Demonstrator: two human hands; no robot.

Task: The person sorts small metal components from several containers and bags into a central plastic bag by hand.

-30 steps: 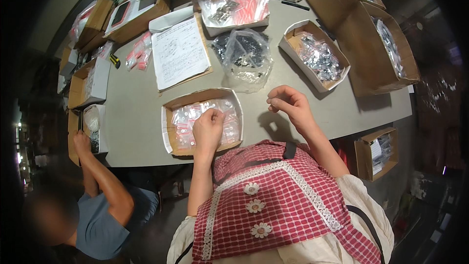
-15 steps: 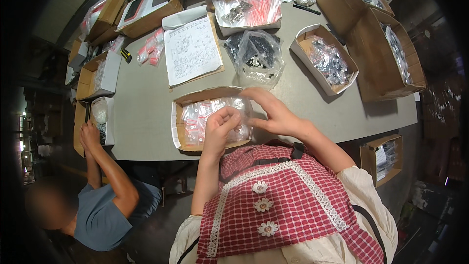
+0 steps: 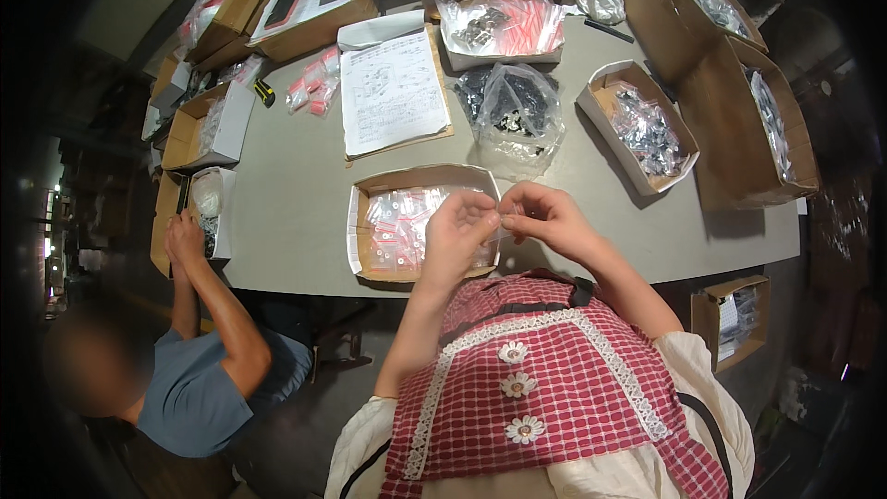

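Note:
My left hand [image 3: 459,233] and my right hand [image 3: 547,222] meet at the fingertips over the right end of a low cardboard box [image 3: 358,263]. Both are closed in a pinch. Between them shows a bit of a small clear plastic bag [image 3: 505,214], mostly covered by my fingers; its contents cannot be made out. Inside the box lie several small clear zip bags [image 3: 395,229] with red strips, some holding small pale round parts.
Behind the box are a handwritten sheet [image 3: 388,97], a clear bag of dark parts [image 3: 522,120] and a box of red-edged bags [image 3: 504,32]. A box of packed parts [image 3: 642,134] stands right, near tall cartons [image 3: 711,102]. At left a co-worker's hands [image 3: 185,238] reach into another box.
My right hand has come back from the box's right end to meet my left hand, and both now pinch the small bag. The whole view has shifted slightly.

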